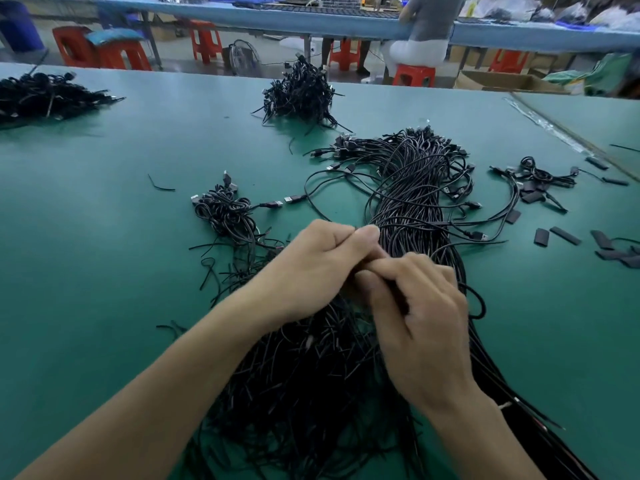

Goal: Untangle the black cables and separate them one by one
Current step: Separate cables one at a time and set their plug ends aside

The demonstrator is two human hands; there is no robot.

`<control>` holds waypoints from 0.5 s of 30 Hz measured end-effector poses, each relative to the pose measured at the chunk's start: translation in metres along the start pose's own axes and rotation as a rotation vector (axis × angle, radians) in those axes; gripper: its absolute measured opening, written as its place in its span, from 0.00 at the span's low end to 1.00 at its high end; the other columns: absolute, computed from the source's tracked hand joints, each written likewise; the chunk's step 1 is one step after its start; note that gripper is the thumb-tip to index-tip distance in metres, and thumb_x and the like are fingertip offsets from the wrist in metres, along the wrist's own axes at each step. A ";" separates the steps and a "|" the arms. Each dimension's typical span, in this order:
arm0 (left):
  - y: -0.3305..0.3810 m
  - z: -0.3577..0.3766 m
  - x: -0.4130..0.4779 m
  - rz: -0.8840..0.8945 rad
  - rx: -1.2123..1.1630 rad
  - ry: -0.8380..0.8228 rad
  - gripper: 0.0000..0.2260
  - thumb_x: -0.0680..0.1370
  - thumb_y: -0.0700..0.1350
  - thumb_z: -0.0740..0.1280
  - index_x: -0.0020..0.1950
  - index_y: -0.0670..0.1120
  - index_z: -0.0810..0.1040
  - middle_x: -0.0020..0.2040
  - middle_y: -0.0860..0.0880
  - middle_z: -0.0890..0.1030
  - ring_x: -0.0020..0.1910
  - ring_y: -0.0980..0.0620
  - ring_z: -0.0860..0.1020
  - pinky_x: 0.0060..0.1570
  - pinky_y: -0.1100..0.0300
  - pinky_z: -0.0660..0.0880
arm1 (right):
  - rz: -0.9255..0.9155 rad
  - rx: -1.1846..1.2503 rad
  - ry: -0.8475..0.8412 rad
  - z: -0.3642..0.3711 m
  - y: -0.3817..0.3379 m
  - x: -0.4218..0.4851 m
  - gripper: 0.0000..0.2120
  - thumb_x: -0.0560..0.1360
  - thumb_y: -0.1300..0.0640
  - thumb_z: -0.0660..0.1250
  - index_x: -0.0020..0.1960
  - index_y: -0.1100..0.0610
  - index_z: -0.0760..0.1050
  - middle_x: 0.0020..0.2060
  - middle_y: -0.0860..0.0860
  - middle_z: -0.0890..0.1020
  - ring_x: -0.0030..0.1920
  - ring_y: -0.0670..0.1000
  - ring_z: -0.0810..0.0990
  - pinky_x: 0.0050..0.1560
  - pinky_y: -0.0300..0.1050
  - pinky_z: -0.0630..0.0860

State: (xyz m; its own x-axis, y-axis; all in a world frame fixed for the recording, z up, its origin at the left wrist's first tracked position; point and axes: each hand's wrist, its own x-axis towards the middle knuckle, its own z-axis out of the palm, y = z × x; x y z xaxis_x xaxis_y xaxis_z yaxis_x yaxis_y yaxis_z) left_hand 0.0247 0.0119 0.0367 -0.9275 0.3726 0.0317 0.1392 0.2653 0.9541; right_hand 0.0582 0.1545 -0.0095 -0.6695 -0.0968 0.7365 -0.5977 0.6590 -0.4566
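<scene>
Pinching a thin black cable (pixel 398 293) w/ right hand (pixel 426 323) fingers curled round it; left hand (pixel 322 268) thumb pressed to forefinger, seemingly on same strand, prob. teasing it from long tangled black cable bundle (pixel 412 188) mid green worktop (pixel 104 271), toward near edge.

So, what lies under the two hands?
The big cable bundle on the table runs under the left hand and right hand. One cable shows between the right hand's fingers; what the left hand pinches is covered.
</scene>
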 end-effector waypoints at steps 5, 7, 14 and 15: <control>0.014 -0.010 -0.007 -0.195 0.089 -0.237 0.29 0.85 0.58 0.52 0.28 0.48 0.76 0.21 0.54 0.67 0.20 0.57 0.62 0.22 0.67 0.60 | 0.033 0.088 0.105 -0.003 0.001 0.003 0.09 0.79 0.46 0.64 0.44 0.50 0.76 0.35 0.38 0.75 0.37 0.42 0.73 0.43 0.44 0.70; 0.015 -0.014 -0.008 -0.218 0.062 -0.304 0.30 0.84 0.61 0.51 0.28 0.47 0.75 0.21 0.53 0.62 0.20 0.55 0.60 0.23 0.65 0.58 | 0.096 0.123 0.110 -0.004 0.003 0.006 0.08 0.78 0.44 0.64 0.44 0.46 0.73 0.35 0.37 0.76 0.37 0.41 0.73 0.40 0.46 0.70; 0.011 -0.020 -0.005 -0.135 -0.631 -0.407 0.20 0.79 0.55 0.61 0.38 0.45 0.85 0.26 0.52 0.75 0.23 0.57 0.74 0.22 0.67 0.71 | 0.078 0.054 -0.002 -0.002 0.009 0.005 0.12 0.82 0.50 0.56 0.41 0.47 0.71 0.31 0.33 0.68 0.34 0.36 0.69 0.41 0.48 0.67; 0.011 -0.022 -0.004 -0.103 -0.711 -0.399 0.18 0.78 0.54 0.63 0.43 0.43 0.87 0.30 0.51 0.79 0.27 0.57 0.78 0.26 0.67 0.75 | 0.073 0.032 -0.026 -0.002 0.009 0.004 0.13 0.82 0.50 0.56 0.42 0.48 0.73 0.32 0.34 0.68 0.34 0.37 0.68 0.42 0.50 0.68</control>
State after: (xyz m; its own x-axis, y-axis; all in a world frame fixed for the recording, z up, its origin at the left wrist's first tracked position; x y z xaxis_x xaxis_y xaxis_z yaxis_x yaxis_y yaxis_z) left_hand 0.0224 -0.0065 0.0535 -0.7117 0.7009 -0.0465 -0.3168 -0.2613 0.9118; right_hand 0.0510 0.1612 -0.0095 -0.7227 -0.0686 0.6878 -0.5601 0.6412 -0.5245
